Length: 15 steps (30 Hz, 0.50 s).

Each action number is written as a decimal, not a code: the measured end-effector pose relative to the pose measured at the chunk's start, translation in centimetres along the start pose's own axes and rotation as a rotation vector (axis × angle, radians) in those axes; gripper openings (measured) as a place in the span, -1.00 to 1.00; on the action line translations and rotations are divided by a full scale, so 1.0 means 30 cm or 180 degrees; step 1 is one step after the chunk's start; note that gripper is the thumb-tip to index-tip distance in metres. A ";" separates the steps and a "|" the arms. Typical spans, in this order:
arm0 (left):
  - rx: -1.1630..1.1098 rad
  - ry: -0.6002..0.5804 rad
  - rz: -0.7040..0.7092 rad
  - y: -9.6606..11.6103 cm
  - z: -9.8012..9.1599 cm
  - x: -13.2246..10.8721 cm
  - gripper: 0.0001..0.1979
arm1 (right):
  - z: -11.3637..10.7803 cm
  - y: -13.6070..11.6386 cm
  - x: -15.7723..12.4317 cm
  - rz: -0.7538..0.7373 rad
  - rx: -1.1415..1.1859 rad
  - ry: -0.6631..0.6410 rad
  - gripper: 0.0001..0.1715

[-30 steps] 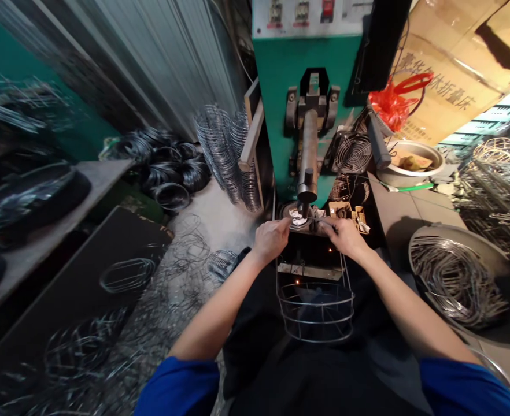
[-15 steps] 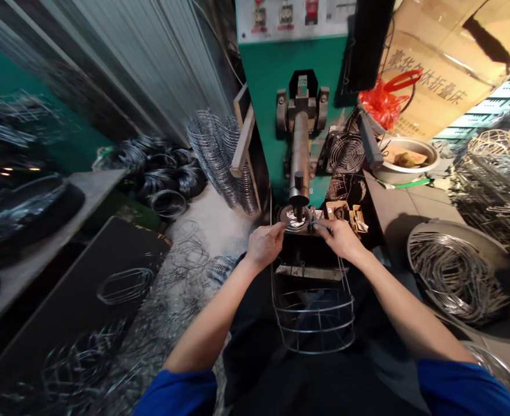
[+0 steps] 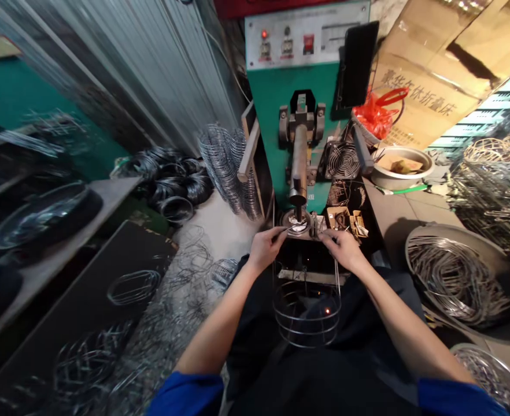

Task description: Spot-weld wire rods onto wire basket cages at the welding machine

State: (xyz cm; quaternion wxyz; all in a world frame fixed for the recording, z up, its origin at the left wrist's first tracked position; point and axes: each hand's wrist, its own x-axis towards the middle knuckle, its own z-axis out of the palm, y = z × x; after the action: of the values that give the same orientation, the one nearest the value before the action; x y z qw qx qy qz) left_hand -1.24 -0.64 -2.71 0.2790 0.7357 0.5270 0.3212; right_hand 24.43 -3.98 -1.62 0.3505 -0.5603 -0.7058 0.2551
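Observation:
A round wire basket (image 3: 307, 331) hangs below the spot welder, over my lap, its long side wires rising toward both hands. My left hand (image 3: 267, 248) is closed in a pinch at the top of the left side wire, with a thin wire end reaching toward the electrode. My right hand (image 3: 342, 247) pinches the top of the right side wire, just right of the electrode. Between the hands, the upper electrode (image 3: 298, 211) stands over a round lower holder (image 3: 290, 224). Orange sparks show beneath it and on the basket. The exact wire contact is too small to make out.
The green welding machine (image 3: 263, 95) rises straight ahead. Small cardboard boxes (image 3: 338, 218) sit right of the electrode. At right, a large basin (image 3: 415, 231) holds bent wire pieces (image 3: 458, 283). Stacked wire grids (image 3: 222, 164) and black wire coils (image 3: 185, 179) stand at left.
Sparks have appeared under the electrode and around the basket. The basket looks narrower and has turned slightly. Both hands remain beside the electrode, and the view has tilted up.

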 end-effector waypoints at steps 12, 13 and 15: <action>-0.4223 -0.0613 -0.1890 0.047 0.215 -0.418 -0.37 | -0.105 -0.127 -0.229 -0.0396 -0.0294 0.1428 -0.66; -0.4169 -0.0522 -0.1925 0.058 0.215 -0.407 -0.40 | -0.112 -0.115 -0.253 -0.0333 -0.0326 0.1399 -0.64; -0.3947 -0.0368 -0.2018 0.063 0.206 -0.394 -0.40 | -0.133 -0.050 -0.318 -0.0139 -0.0428 0.1260 -0.58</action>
State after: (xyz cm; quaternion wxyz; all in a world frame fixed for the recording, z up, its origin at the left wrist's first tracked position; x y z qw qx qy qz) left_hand 1.80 -12.92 -7.36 0.7553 0.2673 0.4201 0.4262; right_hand 27.82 -13.73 0.01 0.4495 -0.6063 -0.6505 0.0847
